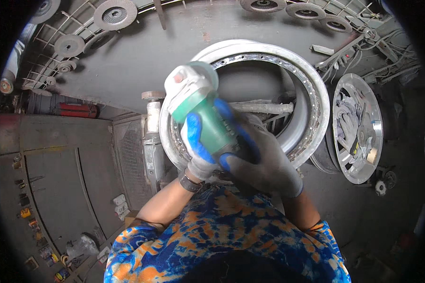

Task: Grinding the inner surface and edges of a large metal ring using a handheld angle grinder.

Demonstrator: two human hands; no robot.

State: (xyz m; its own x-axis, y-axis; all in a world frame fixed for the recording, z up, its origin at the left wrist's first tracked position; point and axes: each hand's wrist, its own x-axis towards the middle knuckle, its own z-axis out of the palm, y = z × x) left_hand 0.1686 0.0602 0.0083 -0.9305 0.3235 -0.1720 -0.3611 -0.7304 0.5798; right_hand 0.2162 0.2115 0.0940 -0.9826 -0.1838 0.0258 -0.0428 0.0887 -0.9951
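A green angle grinder (208,123) with a pale metal head is raised in front of me, its head toward the upper left. Gloved in grey and blue, my left hand (196,144) is wrapped around its body. Further back on the tool, my right hand (264,155), in a matching glove, grips the dark rear part. A round disc (211,71) shows at the head, smeared by motion. Behind and below the grinder stands a large metal wheel rim ring (316,89) with a row of small holes. The grinder overlaps the ring's left side in view; contact cannot be made out.
At the right, a second wheel rim (378,127) holds gloves and a tape roll (371,156). Flap discs (115,14) hang on a wire rack along the far wall. Cables (387,40) tangle at the upper right. A metal stand (152,141) is left of the ring.
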